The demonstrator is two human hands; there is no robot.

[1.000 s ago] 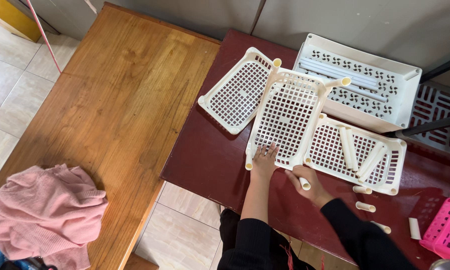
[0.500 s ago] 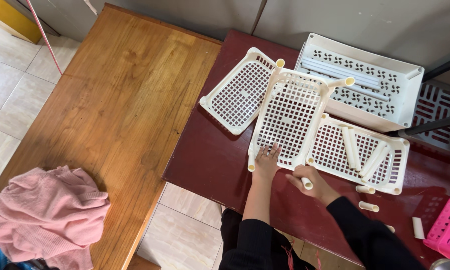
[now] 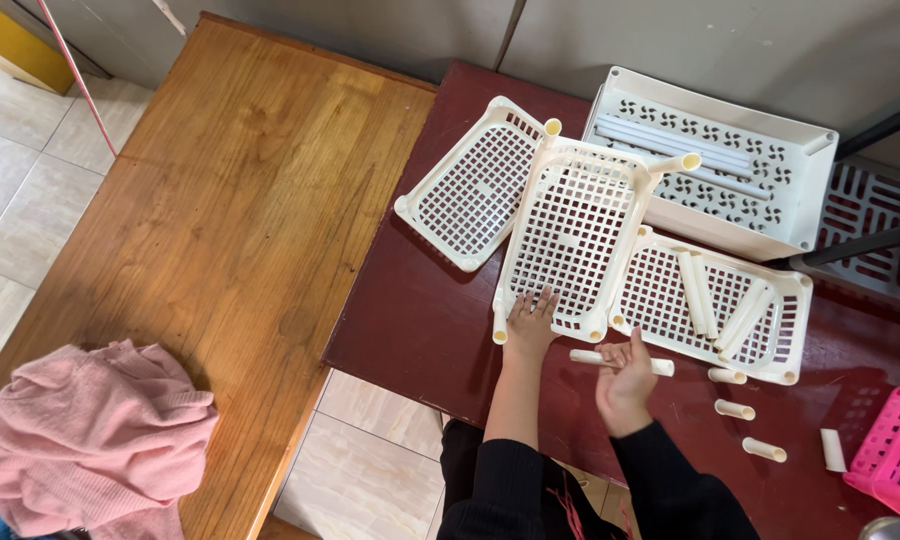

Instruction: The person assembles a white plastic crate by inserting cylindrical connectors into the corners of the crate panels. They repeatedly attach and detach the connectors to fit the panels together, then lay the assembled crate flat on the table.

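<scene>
In the head view, the left hand (image 3: 530, 322) lies flat with its fingers spread on the near edge of a cream lattice tray (image 3: 573, 238), which rests upside down on the dark red table (image 3: 420, 320). This tray has short tube legs at its corners; one leg points toward the person just beside the left hand. The right hand (image 3: 625, 378) is near it, on the right, and its fingers curl loosely around a cream tube (image 3: 620, 360) that lies across the fingertips, just in front of the tray's near edge.

2 more lattice trays lie touching the middle one: one tray (image 3: 470, 185) on its left side, tilted, and one tray (image 3: 715, 300) on its right, with several loose tubes inside it. Behind them stands a white basket (image 3: 715, 165) with long rods in it. 3 short tubes (image 3: 735, 410) lie on the table right of the right hand. A pink basket (image 3: 895, 445) is at the right edge. On the wooden table (image 3: 220, 220) at left there is a pink cloth (image 3: 80, 440).
</scene>
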